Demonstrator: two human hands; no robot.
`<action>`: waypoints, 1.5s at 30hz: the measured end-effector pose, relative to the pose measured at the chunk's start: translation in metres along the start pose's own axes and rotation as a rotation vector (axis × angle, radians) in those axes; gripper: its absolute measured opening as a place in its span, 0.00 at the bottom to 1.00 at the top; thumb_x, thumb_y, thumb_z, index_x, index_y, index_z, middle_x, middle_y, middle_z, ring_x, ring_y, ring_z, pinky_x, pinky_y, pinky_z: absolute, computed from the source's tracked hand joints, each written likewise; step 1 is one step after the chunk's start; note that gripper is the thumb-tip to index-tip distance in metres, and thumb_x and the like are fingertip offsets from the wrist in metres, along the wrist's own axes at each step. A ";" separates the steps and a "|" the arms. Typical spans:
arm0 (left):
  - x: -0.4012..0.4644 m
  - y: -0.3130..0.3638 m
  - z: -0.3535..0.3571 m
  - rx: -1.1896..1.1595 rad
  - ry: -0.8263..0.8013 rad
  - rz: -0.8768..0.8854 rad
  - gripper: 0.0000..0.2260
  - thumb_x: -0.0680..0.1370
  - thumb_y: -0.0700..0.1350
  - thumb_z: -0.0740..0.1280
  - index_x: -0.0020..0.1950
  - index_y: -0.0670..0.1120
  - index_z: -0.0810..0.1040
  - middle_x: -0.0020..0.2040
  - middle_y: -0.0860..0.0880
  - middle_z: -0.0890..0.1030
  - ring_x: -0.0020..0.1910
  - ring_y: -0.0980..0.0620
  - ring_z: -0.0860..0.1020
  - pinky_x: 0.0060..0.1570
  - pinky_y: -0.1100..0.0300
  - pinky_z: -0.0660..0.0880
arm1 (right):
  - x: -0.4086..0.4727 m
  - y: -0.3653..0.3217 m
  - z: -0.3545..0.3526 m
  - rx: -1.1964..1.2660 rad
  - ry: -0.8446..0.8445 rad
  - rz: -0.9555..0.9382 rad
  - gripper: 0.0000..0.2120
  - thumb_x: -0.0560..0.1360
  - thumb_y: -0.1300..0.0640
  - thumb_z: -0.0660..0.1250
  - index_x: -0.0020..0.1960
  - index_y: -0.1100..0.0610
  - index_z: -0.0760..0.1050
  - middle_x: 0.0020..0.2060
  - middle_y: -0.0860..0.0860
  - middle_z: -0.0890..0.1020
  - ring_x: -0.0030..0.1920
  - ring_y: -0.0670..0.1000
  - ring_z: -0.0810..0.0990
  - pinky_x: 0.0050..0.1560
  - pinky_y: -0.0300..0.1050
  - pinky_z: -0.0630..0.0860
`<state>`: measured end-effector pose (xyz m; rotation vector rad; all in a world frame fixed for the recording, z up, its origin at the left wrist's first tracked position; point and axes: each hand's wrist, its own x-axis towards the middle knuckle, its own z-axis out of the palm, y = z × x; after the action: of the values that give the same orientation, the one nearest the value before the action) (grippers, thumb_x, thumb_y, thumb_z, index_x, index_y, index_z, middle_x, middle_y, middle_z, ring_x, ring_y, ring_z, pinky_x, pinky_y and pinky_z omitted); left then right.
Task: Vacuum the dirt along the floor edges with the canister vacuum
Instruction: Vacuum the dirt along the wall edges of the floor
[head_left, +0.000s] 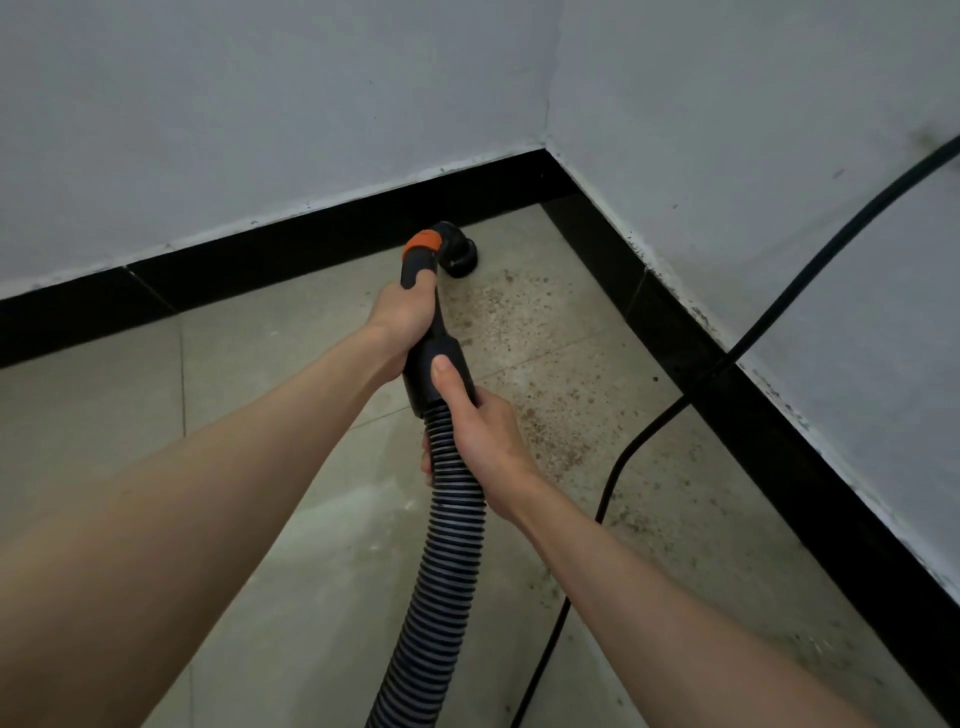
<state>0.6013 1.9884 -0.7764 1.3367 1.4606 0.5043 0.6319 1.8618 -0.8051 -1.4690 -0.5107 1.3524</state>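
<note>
Both hands grip: left hand (402, 322) handle (418, 270), right hand (475, 431) hose (447, 519).

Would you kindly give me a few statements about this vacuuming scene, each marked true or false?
1. The left hand grips the black handle of the wand just below its orange collar. True.
2. The right hand hangs free and touches nothing. False: it holds the ribbed hose where the hose meets its cuff, thumb on the cuff.
3. The nozzle sits on the floor near the black baseboard, close to the corner. True.
4. The floor by the right-hand wall is spotless. False: brown dirt specks are scattered there.
5. A black cable runs from the right wall down across the floor. True.
6. The hose is bright orange. False: it is dark and ribbed.
</note>
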 end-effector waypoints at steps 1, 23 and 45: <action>-0.001 -0.001 -0.003 0.002 0.008 -0.007 0.14 0.81 0.52 0.55 0.44 0.43 0.71 0.35 0.48 0.71 0.31 0.52 0.71 0.29 0.61 0.67 | -0.001 0.000 0.002 -0.004 -0.008 0.003 0.24 0.77 0.38 0.63 0.46 0.62 0.75 0.27 0.54 0.78 0.25 0.51 0.78 0.29 0.43 0.77; -0.033 -0.040 -0.069 -0.025 0.125 -0.090 0.14 0.81 0.51 0.55 0.51 0.41 0.70 0.36 0.47 0.71 0.32 0.51 0.71 0.31 0.60 0.68 | -0.035 0.016 0.052 -0.079 -0.164 0.034 0.23 0.77 0.40 0.64 0.45 0.61 0.73 0.28 0.55 0.77 0.23 0.51 0.77 0.27 0.43 0.77; -0.026 -0.041 -0.107 -0.078 0.205 -0.138 0.13 0.81 0.52 0.55 0.49 0.43 0.70 0.36 0.47 0.71 0.32 0.52 0.71 0.32 0.60 0.69 | -0.025 0.006 0.086 -0.130 -0.218 0.031 0.24 0.76 0.38 0.64 0.46 0.61 0.73 0.29 0.55 0.78 0.24 0.51 0.78 0.29 0.44 0.78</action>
<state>0.4845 1.9880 -0.7609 1.1397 1.6704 0.6162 0.5453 1.8716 -0.7845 -1.4454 -0.7297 1.5372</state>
